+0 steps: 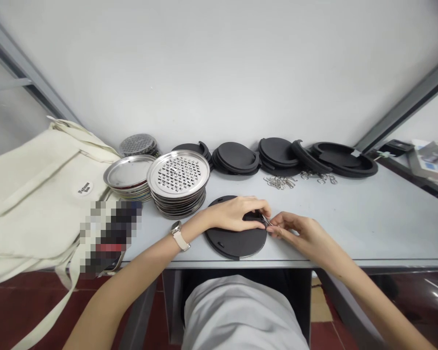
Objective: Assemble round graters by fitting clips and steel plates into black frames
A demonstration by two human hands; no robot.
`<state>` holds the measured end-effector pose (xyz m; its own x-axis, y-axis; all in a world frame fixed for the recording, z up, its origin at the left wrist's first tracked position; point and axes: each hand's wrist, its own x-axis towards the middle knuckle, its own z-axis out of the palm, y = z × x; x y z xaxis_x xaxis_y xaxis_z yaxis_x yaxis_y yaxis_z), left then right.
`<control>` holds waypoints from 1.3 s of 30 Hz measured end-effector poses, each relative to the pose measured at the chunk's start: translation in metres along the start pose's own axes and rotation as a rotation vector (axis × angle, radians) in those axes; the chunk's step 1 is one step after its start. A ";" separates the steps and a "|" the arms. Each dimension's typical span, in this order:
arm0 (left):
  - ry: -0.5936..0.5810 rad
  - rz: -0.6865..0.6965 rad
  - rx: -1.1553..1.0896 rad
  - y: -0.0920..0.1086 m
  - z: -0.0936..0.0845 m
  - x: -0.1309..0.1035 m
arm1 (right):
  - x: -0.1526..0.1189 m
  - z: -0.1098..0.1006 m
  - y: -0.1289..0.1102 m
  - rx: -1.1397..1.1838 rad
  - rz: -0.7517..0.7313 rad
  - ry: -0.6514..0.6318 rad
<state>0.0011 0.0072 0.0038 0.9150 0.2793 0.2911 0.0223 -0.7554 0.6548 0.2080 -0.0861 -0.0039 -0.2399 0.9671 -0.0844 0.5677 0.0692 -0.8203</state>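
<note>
A round black disc [237, 242] with small slots lies flat near the table's front edge. My left hand [235, 214], a watch on its wrist, rests across the disc. Its thumb and fingers are closed around the right edge. From the right, my right hand [295, 231] pinches a small shiny metal hook [265, 219] at that same edge, where both hands' fingertips nearly meet. Fingers partly hide how the hook and disc touch. Behind the disc lies a loose pile of similar small metal hooks [280, 183].
Stacked metal grater plates [178, 175] and plain metal discs [128, 170] stand left of the disc. Black round pieces [237, 155] and larger black rings [345, 158] line the wall. A cream cloth bag [47, 194] and a phone-like item [111, 243], blurred out, lie at the left.
</note>
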 end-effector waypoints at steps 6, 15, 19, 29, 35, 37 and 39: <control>-0.014 0.005 -0.053 -0.001 0.000 0.000 | -0.002 0.002 -0.003 0.035 0.000 -0.026; -0.044 0.027 -0.064 -0.001 -0.001 0.001 | -0.003 0.009 -0.002 0.095 0.027 -0.016; -0.055 -0.005 -0.043 0.001 -0.001 0.001 | -0.002 0.009 0.001 0.167 0.043 -0.008; -0.026 0.028 -0.015 0.003 -0.001 0.003 | 0.006 0.006 0.002 0.133 0.031 -0.054; -0.015 0.005 0.045 0.003 0.000 0.002 | 0.007 0.010 -0.003 -0.005 -0.010 0.021; -0.014 0.008 0.073 0.003 0.000 0.002 | 0.006 0.012 -0.005 -0.040 -0.009 0.037; -0.012 0.012 0.082 0.002 0.000 0.003 | 0.006 0.013 -0.006 -0.057 -0.012 0.046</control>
<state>0.0034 0.0061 0.0062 0.9201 0.2634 0.2898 0.0437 -0.8045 0.5923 0.1932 -0.0840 -0.0067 -0.2112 0.9763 -0.0470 0.6091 0.0939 -0.7875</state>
